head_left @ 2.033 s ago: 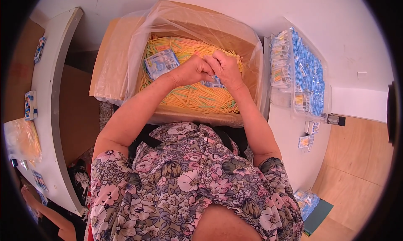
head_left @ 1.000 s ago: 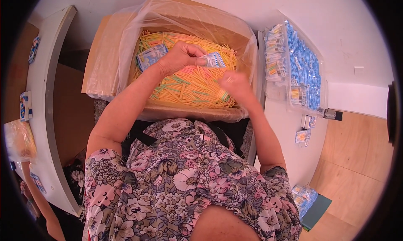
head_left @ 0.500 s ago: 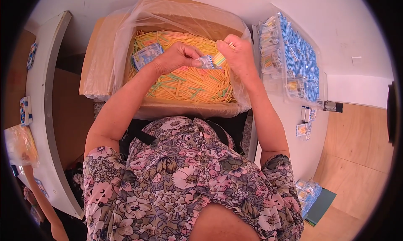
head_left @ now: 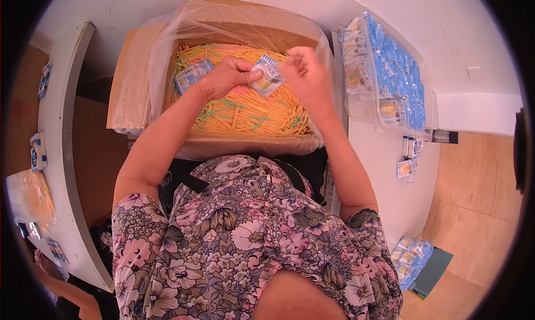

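Note:
My left hand (head_left: 231,75) pinches a small clear packet (head_left: 268,76) with blue-striped edging between thumb and fingers; short yellow sticks show inside it. Just to the right, my right hand (head_left: 306,75) is raised beside the packet, its curled fingers blurred by motion, so I cannot tell whether they hold anything. Both hands are above a cardboard box (head_left: 212,145) lined with clear plastic film. Many thin sticks (head_left: 245,116), mostly yellow and orange with some green and pink, fill it. A pile of flat blue-and-clear packets (head_left: 192,76) lies on the sticks beside my left wrist.
At the right, a clear plastic bin (head_left: 384,69) full of blue-edged packets stands on a white table (head_left: 379,169). Loose packets (head_left: 407,168) lie nearer. A bundle of packets (head_left: 411,255) sits by a dark green board (head_left: 433,272). Another person's arm (head_left: 72,295) shows lower left, beside a white-edged table (head_left: 78,153).
The yellow sticks that my right hand held at the packet's mouth are now inside the packet. My left hand has tilted the packet upright, and my right hand has come away from it.

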`<action>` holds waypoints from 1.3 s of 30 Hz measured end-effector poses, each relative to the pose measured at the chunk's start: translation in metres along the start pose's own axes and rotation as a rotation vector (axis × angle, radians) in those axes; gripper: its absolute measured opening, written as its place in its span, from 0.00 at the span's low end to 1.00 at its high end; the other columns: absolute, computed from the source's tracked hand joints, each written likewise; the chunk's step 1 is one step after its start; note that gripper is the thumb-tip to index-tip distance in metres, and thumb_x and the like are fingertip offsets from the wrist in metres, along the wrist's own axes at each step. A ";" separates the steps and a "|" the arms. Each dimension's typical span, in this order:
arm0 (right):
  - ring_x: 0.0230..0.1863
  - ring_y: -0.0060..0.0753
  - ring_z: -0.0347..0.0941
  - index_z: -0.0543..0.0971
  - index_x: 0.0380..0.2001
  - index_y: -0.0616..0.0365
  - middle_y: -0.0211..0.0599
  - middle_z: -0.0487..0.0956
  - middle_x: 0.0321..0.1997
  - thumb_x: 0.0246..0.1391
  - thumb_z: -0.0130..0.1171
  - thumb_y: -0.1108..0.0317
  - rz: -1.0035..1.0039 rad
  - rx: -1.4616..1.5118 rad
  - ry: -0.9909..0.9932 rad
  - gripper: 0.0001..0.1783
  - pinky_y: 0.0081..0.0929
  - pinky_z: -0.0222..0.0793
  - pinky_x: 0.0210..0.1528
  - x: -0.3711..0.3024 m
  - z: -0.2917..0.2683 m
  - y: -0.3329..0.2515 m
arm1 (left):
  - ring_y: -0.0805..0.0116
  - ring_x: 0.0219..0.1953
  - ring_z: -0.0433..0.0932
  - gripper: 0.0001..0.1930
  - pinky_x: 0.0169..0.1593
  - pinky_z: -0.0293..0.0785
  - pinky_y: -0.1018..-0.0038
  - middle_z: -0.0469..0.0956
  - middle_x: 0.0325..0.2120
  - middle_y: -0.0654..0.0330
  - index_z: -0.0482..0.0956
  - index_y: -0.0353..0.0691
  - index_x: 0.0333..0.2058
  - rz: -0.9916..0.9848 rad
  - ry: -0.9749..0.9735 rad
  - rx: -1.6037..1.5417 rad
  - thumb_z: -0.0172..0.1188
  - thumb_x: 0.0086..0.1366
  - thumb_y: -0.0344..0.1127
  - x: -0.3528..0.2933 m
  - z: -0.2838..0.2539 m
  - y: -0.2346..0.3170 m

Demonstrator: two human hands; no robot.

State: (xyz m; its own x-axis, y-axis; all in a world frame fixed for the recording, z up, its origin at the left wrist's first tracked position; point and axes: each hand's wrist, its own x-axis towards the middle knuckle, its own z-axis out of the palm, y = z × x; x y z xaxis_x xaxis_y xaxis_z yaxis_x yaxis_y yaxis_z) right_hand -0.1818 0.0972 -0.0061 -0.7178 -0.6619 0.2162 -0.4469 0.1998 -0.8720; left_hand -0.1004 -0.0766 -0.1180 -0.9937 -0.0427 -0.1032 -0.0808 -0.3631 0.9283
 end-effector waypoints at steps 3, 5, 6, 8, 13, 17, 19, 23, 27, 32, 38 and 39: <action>0.28 0.18 0.68 0.76 0.32 0.62 0.28 0.75 0.26 0.52 0.60 0.66 -0.111 -0.284 0.037 0.10 0.19 0.66 0.31 -0.021 0.007 0.022 | 0.79 0.33 0.74 0.11 0.40 0.72 0.80 0.79 0.30 0.64 0.81 0.34 0.36 -0.078 -0.046 0.190 0.61 0.59 0.34 0.005 0.013 0.013; 0.29 0.24 0.72 0.77 0.34 0.62 0.34 0.77 0.28 0.49 0.62 0.68 -0.153 -0.234 -0.040 0.11 0.22 0.68 0.33 -0.032 -0.004 0.034 | 0.74 0.38 0.75 0.13 0.45 0.70 0.75 0.80 0.35 0.61 0.80 0.32 0.39 -0.042 -0.073 0.344 0.60 0.57 0.34 0.000 0.011 0.021; 0.29 0.24 0.72 0.77 0.34 0.62 0.34 0.77 0.28 0.49 0.62 0.68 -0.131 -0.268 0.004 0.11 0.22 0.68 0.33 -0.042 -0.021 0.030 | 0.74 0.38 0.75 0.14 0.46 0.69 0.75 0.80 0.33 0.62 0.80 0.31 0.38 -0.009 -0.069 0.385 0.60 0.55 0.35 -0.004 0.005 0.023; 0.31 0.24 0.75 0.78 0.34 0.62 0.34 0.79 0.30 0.47 0.63 0.71 -0.044 -0.061 -0.106 0.10 0.22 0.70 0.33 -0.070 -0.059 0.012 | 0.75 0.34 0.76 0.11 0.39 0.70 0.77 0.81 0.30 0.61 0.81 0.31 0.34 0.000 0.126 0.741 0.59 0.57 0.34 -0.013 -0.008 0.030; 0.33 0.20 0.76 0.79 0.35 0.62 0.31 0.80 0.30 0.43 0.65 0.76 0.111 -0.131 -0.055 0.12 0.19 0.69 0.33 -0.157 -0.223 0.003 | 0.54 0.37 0.78 0.15 0.41 0.72 0.66 0.79 0.34 0.48 0.78 0.33 0.40 0.080 0.368 1.502 0.61 0.52 0.31 -0.029 -0.069 0.025; 0.28 0.18 0.73 0.80 0.34 0.62 0.26 0.79 0.27 0.44 0.63 0.75 0.362 -0.360 0.564 0.10 0.16 0.68 0.30 -0.216 -0.347 0.070 | 0.51 0.43 0.75 0.20 0.46 0.70 0.60 0.77 0.40 0.51 0.75 0.40 0.46 -0.148 0.321 1.824 0.62 0.52 0.31 -0.022 -0.066 0.030; 0.26 0.21 0.73 0.80 0.32 0.63 0.30 0.80 0.27 0.44 0.64 0.71 0.448 -0.426 0.606 0.11 0.21 0.68 0.29 -0.225 -0.384 0.107 | 0.52 0.45 0.75 0.23 0.47 0.71 0.60 0.77 0.42 0.51 0.75 0.41 0.47 -0.254 0.339 1.699 0.64 0.49 0.33 -0.027 -0.070 0.021; 0.35 0.50 0.75 0.78 0.40 0.64 0.46 0.81 0.36 0.43 0.64 0.53 0.527 -0.962 0.470 0.27 0.38 0.69 0.39 -0.233 -0.429 0.175 | 0.55 0.47 0.75 0.28 0.50 0.70 0.64 0.77 0.42 0.51 0.75 0.43 0.48 -0.291 0.378 1.645 0.66 0.44 0.35 -0.037 -0.087 0.013; 0.50 0.50 0.70 0.74 0.46 0.64 0.51 0.76 0.46 0.41 0.69 0.55 0.262 -1.293 0.663 0.32 0.40 0.63 0.54 -0.269 -0.447 0.201 | 0.57 0.44 0.77 0.28 0.49 0.71 0.65 0.79 0.41 0.54 0.77 0.47 0.47 -0.200 0.377 1.670 0.69 0.43 0.41 -0.013 -0.081 0.003; 0.52 0.39 0.69 0.75 0.45 0.63 0.42 0.75 0.49 0.52 0.61 0.65 -0.030 -1.218 0.834 0.18 0.35 0.63 0.54 -0.243 -0.377 0.135 | 0.56 0.36 0.79 0.16 0.40 0.74 0.64 0.80 0.31 0.52 0.83 0.45 0.34 -0.206 0.584 1.423 0.68 0.42 0.37 -0.030 -0.071 0.016; 0.50 0.40 0.70 0.75 0.44 0.65 0.44 0.75 0.51 0.52 0.57 0.77 -0.385 -1.093 0.643 0.14 0.33 0.65 0.53 -0.179 -0.267 0.044 | 0.59 0.31 0.80 0.16 0.36 0.75 0.68 0.80 0.27 0.52 0.80 0.34 0.31 -0.126 0.695 1.161 0.72 0.41 0.33 -0.033 -0.081 0.009; 0.49 0.42 0.71 0.76 0.43 0.65 0.45 0.75 0.50 0.50 0.58 0.80 -0.468 -1.074 0.599 0.15 0.34 0.66 0.52 -0.169 -0.247 0.032 | 0.59 0.31 0.80 0.16 0.36 0.75 0.68 0.80 0.27 0.52 0.80 0.34 0.31 -0.128 0.696 1.159 0.72 0.41 0.33 -0.032 -0.077 0.012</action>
State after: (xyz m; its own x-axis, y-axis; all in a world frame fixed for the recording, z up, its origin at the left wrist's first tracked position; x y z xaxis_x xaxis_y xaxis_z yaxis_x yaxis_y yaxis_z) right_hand -0.2073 0.3939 0.0381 -0.3800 -0.4598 0.8026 -0.7162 0.6954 0.0593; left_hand -0.0635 -0.1517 -0.1314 -0.7575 -0.6511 -0.0480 -0.5299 0.5701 0.6279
